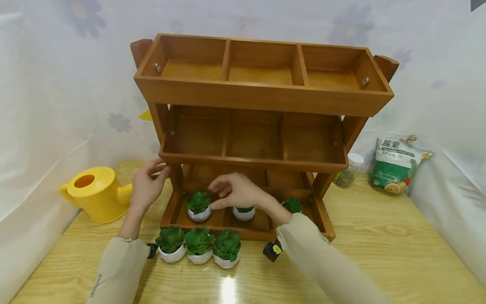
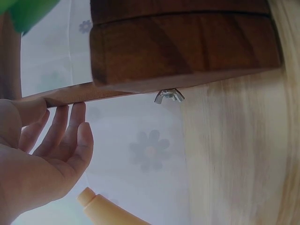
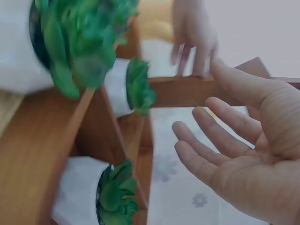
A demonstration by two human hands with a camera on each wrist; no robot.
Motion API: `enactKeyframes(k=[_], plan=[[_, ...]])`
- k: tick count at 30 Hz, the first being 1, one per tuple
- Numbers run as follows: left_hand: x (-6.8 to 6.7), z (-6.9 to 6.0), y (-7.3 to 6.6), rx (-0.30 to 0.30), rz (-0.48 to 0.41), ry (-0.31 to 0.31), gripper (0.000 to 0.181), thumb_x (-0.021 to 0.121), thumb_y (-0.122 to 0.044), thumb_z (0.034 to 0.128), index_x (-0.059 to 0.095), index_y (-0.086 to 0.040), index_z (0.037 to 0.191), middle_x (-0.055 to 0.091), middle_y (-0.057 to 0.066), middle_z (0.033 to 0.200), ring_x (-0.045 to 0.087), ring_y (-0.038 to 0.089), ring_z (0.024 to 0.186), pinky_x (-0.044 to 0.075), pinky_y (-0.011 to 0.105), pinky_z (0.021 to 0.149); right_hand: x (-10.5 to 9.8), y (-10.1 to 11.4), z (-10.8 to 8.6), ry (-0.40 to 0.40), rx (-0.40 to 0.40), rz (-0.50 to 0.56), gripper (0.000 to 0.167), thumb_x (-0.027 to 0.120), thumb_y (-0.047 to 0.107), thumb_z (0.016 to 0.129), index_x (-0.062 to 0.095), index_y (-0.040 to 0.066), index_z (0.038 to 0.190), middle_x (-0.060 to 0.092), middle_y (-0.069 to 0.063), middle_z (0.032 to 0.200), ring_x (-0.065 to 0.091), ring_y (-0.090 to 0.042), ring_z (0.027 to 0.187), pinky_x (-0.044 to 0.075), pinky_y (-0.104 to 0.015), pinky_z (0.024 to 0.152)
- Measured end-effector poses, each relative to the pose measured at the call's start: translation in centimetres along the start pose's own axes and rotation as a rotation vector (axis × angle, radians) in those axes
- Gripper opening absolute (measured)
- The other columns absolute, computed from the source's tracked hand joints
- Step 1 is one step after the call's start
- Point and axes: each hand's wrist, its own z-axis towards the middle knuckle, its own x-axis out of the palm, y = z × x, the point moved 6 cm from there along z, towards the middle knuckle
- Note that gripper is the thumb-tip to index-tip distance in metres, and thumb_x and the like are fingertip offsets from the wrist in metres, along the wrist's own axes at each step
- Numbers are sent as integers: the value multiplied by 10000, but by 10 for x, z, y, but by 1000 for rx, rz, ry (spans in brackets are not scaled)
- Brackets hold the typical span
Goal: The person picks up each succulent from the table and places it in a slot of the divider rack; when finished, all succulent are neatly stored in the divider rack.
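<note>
A brown wooden three-tier rack (image 1: 262, 98) stands on the table. My left hand (image 1: 149, 185) is at its left side post; in the left wrist view the fingertips of this hand (image 2: 51, 159) touch the post's edge. My right hand (image 1: 241, 192) is over the bottom tier, fingers loosely bent and holding nothing, as the right hand (image 3: 253, 136) in the right wrist view also shows. In that tier sit a left potted succulent (image 1: 199, 214), a middle one (image 1: 244, 214) partly covered by my right hand, and a right one (image 1: 293, 205) partly behind my forearm.
Three more white-potted succulents (image 1: 199, 247) line up before the rack. A yellow watering can (image 1: 100, 196) stands left. On the right are a white-lidded jar (image 1: 347, 171) and a green-and-white bag (image 1: 395, 166). A wing nut (image 2: 169, 96) sticks out of the rack's side.
</note>
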Motion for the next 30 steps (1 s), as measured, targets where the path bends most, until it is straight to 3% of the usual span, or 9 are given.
enactKeyframes(k=[3,8,14,22,30], plan=[[0,-1,1,-2,-2,6,340,564,-146,975,595,1,1280,645,241,1148,666,367,941,509,512,875,0,4,-17,-74,-48,82,391,746,160,847,632,44,1202,632,-101,1189,630,-259,1026,524,-264,846],[0,0,1,-2,-2,1,338,562,-135,975,593,4,1281,649,242,1139,669,363,930,513,504,869,5,-2,-49,-205,-51,223,388,752,165,843,632,95,1205,631,-60,1172,615,-242,1042,525,-350,874],[2,3,-1,11,1,-4,335,569,-114,967,593,26,1271,651,257,1121,666,374,936,516,509,860,16,-16,-78,-270,-52,362,446,726,124,862,568,56,1273,588,-146,1225,574,-340,1081,503,-447,910],[-1,0,0,-12,4,-7,345,563,-147,975,593,-5,1288,648,244,1142,671,372,914,514,505,868,25,-24,-91,-296,-53,320,412,728,132,861,593,42,1239,609,-156,1186,574,-399,1051,528,-404,867],[-1,1,0,-4,-4,6,347,565,-148,975,590,2,1287,645,253,1141,672,377,911,511,515,871,36,-31,-96,-295,9,272,429,778,187,817,625,75,1202,628,-158,1146,605,-318,998,534,-389,834]])
